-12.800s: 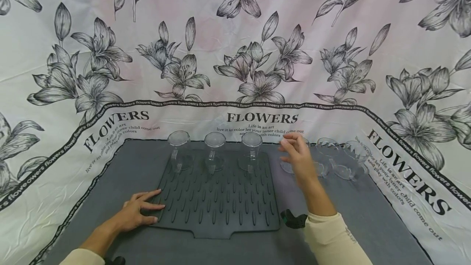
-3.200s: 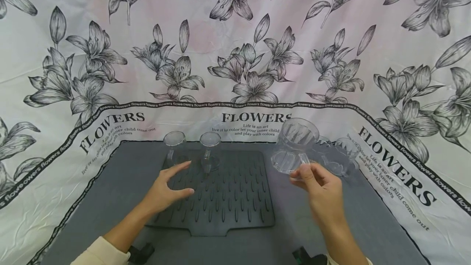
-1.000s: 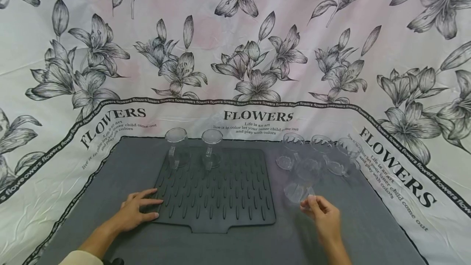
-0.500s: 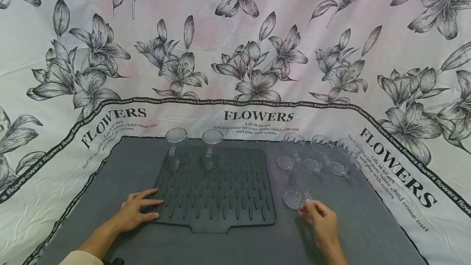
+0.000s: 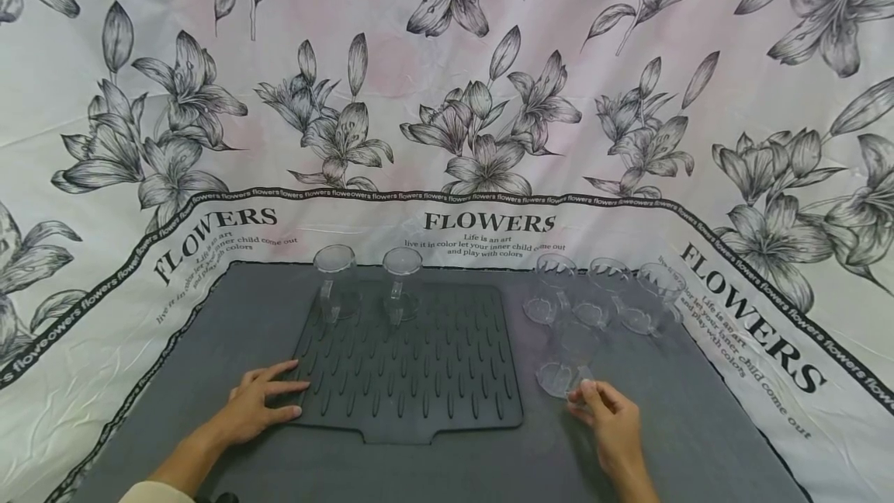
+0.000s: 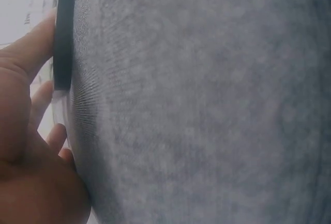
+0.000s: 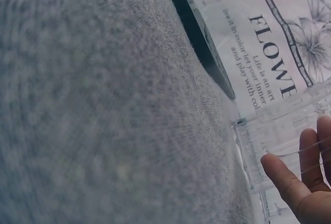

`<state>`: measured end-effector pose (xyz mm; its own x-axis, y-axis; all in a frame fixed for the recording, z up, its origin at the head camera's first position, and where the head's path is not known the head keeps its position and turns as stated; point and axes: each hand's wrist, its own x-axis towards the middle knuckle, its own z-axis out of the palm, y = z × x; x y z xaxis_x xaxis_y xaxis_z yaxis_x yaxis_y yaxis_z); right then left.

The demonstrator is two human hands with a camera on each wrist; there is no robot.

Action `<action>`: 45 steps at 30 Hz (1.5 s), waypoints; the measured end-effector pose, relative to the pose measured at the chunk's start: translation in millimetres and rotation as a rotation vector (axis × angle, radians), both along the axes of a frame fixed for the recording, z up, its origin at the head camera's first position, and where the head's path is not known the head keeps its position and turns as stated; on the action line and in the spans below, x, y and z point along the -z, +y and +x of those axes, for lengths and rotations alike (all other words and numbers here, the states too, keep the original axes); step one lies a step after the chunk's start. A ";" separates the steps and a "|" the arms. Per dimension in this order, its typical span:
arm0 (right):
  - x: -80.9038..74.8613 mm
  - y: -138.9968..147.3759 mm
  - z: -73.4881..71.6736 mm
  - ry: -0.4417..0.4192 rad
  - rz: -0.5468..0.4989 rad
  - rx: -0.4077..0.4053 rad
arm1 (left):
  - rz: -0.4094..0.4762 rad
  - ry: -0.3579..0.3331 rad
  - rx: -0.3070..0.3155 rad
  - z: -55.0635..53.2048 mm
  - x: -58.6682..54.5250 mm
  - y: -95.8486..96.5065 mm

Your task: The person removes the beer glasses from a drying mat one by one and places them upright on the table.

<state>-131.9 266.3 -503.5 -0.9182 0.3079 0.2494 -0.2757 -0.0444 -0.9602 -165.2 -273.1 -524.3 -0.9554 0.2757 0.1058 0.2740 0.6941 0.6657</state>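
Note:
At the front right, a clear mug (image 5: 556, 379) stands on the grey table, its transparent upper part hard to make out. My right hand (image 5: 609, 419) pinches that mug's handle between thumb and fingers. In the right wrist view, the clear mug (image 7: 253, 151) is beside the fingers. My left hand (image 5: 250, 404) rests at the left edge of a dark ridged mat (image 5: 419, 379), fingers spread and fingertips touching the rim. Two clear mugs, one at left (image 5: 337, 286) and one beside it (image 5: 403, 286), stand on the mat's back part with handles facing the front.
Behind the held mug, three more clear mugs stand close together at the back right: one (image 5: 545, 309), a middle one (image 5: 594, 313) and a right one (image 5: 646, 320). A flower-printed cloth (image 5: 482, 138) hangs behind the grey table (image 5: 670, 425) and along its sides.
Three mugs stood on the mat earlier; two stand there now. The right hand has brought a raised mug down to the front right. My left hand has returned to the mat's edge.

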 end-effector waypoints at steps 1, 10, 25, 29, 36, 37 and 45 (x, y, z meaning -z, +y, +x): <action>0.5 0.5 -0.1 0.007 -0.008 0.002 | -0.002 0.006 0.001 -0.2 0.4 0.0; -4.2 4.4 1.8 -0.021 -0.022 0.004 | -0.022 0.036 -0.004 -0.4 2.4 0.4; -38.6 21.3 35.1 -0.025 0.114 0.452 | -0.010 0.038 -0.012 5.9 4.9 5.1; -72.7 -2.3 47.9 -0.037 0.121 0.420 | -0.003 0.030 -0.011 3.7 3.7 4.3; -95.1 -34.4 56.4 0.018 0.119 0.270 | -0.004 0.045 -0.007 2.4 6.0 1.3; -96.5 -38.4 56.5 0.038 0.114 0.248 | -0.003 0.045 -0.005 3.0 6.2 1.3; -98.9 -64.1 42.2 0.163 0.202 0.074 | 0.020 0.010 -0.015 4.6 3.8 3.9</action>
